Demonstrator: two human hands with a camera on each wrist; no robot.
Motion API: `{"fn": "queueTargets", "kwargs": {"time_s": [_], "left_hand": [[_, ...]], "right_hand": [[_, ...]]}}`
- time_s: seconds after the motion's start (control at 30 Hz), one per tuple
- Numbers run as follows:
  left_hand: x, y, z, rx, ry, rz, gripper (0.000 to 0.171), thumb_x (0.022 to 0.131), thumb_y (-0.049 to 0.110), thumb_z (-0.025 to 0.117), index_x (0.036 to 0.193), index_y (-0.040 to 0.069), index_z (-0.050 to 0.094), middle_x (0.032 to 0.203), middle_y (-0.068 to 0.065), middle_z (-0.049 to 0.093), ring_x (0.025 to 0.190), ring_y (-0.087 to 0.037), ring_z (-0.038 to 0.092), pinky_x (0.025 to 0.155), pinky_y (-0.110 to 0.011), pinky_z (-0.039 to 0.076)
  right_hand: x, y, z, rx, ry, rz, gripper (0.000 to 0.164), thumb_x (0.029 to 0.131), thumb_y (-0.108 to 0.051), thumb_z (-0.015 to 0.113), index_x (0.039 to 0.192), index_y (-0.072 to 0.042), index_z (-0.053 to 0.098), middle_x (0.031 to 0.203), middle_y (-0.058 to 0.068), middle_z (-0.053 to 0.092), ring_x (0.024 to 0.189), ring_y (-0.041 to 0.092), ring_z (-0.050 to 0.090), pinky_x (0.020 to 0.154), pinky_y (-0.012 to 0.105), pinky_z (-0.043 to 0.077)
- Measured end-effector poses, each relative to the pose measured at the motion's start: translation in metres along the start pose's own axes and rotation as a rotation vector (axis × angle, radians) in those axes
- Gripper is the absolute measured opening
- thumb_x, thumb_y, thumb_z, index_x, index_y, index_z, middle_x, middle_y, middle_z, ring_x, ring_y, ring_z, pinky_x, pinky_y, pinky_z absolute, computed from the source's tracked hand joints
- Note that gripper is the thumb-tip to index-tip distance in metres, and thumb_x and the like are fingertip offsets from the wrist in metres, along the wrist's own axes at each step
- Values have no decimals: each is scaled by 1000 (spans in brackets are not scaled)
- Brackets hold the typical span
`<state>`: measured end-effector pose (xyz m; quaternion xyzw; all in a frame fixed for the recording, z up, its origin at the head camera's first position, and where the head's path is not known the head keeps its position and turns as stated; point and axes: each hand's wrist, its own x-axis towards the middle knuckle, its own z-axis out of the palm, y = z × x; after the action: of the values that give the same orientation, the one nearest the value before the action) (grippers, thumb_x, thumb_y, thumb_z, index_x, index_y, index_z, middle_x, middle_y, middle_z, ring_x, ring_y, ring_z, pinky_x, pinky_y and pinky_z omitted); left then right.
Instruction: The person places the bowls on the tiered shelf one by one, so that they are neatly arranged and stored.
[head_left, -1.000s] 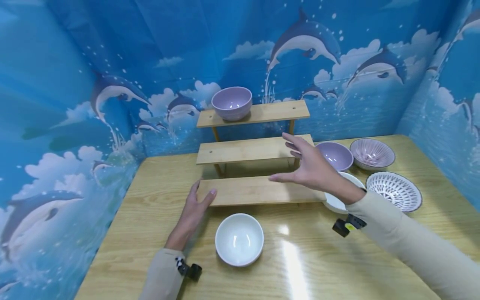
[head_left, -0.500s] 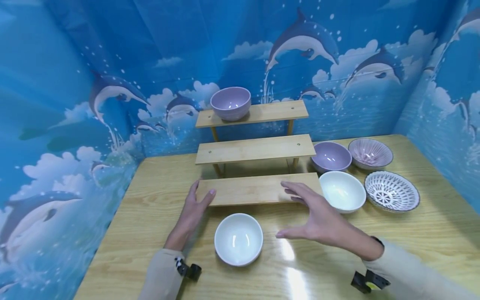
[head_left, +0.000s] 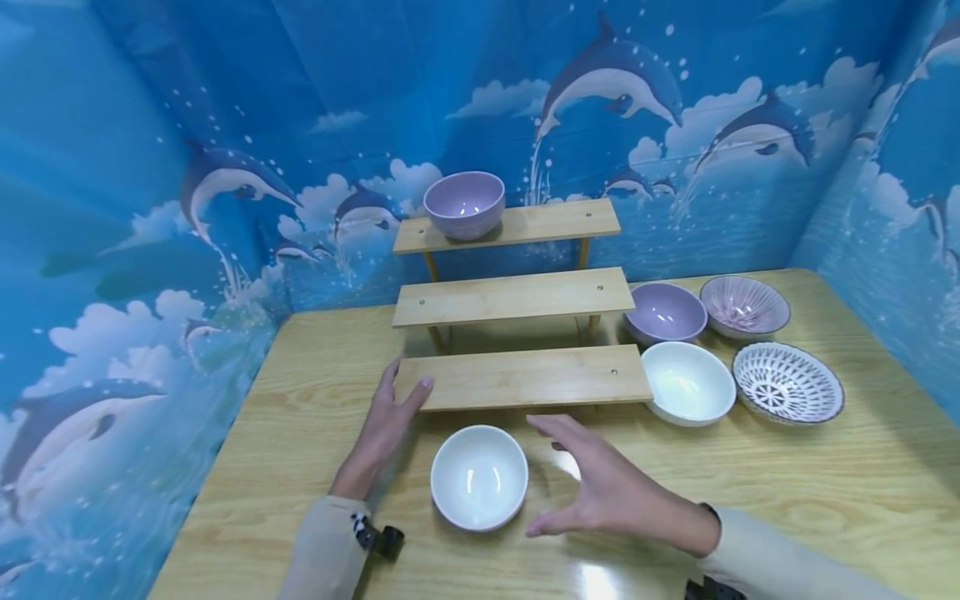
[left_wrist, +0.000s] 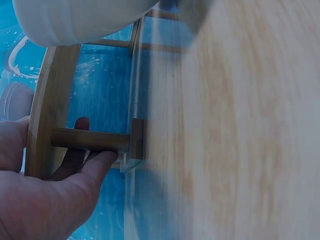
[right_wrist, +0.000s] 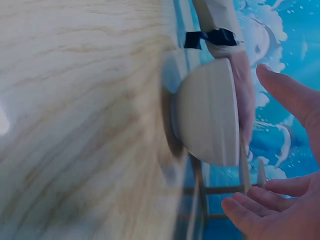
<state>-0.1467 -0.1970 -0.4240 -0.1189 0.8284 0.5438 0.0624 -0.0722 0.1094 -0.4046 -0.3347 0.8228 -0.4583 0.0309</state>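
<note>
My left hand (head_left: 384,417) grips the left end of the lowest board of a three-tier wooden display stand (head_left: 525,379). Its thumb lies on the board's top, and in the left wrist view the fingers (left_wrist: 95,172) reach beneath beside a round leg. A plain white bowl (head_left: 480,479) stands upright on the table in front of the stand. To the right of that bowl, my right hand (head_left: 592,487) is spread with thumb and fingers wide apart, holding nothing. In the right wrist view a gap shows between the bowl (right_wrist: 207,115) and the right hand (right_wrist: 285,200).
On the top tier sits a purple bowl (head_left: 465,207), towards the left. Right of the stand cluster another purple bowl (head_left: 663,312), a striped bowl (head_left: 745,306), a second white bowl (head_left: 688,383) and a black-and-white patterned bowl (head_left: 787,383). Dolphin-print cloth (head_left: 337,83) hangs behind the table.
My right hand has moved from above the stand's right side down and towards me, then left to beside the front white bowl. The left hand keeps its place on the lowest board.
</note>
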Motion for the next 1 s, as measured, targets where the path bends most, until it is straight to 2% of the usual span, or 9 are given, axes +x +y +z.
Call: {"fn": "queueTargets", "kwargs": {"time_s": [0.27, 0.47, 0.77, 1.0], "left_hand": [[0, -1, 0, -12, -4, 15, 90, 96, 56, 61, 164, 19, 13, 170, -10, 6, 154, -36, 4, 122, -60, 7], [0, -1, 0, -22, -3, 30, 89, 97, 53, 62, 163, 17, 15, 170, -12, 7, 154, -37, 5, 122, -60, 7], [1, -1, 0, -19, -10, 14, 90, 97, 54, 62, 164, 17, 14, 170, -12, 6, 154, -36, 4, 122, -59, 7], [0, -1, 0, -18, -3, 15, 92, 95, 56, 62, 163, 17, 14, 170, -12, 7, 154, -37, 4, 123, -59, 7]], "right_hand": [[14, -2, 20, -58, -53, 42, 119, 62, -52, 94, 151, 2, 37, 147, 18, 48, 121, 35, 59, 98, 53, 53], [23, -1, 32, -80, -65, 11, 121, 59, -48, 97, 152, 1, 37, 148, 18, 47, 129, 35, 54, 104, 57, 48], [29, 1, 40, -44, -77, 9, 120, 56, -38, 100, 151, -1, 38, 144, 16, 50, 122, 32, 59, 99, 54, 52], [30, 3, 43, -39, -45, 12, 119, 52, -38, 99, 149, -1, 42, 137, 11, 54, 117, 28, 61, 96, 50, 55]]}}
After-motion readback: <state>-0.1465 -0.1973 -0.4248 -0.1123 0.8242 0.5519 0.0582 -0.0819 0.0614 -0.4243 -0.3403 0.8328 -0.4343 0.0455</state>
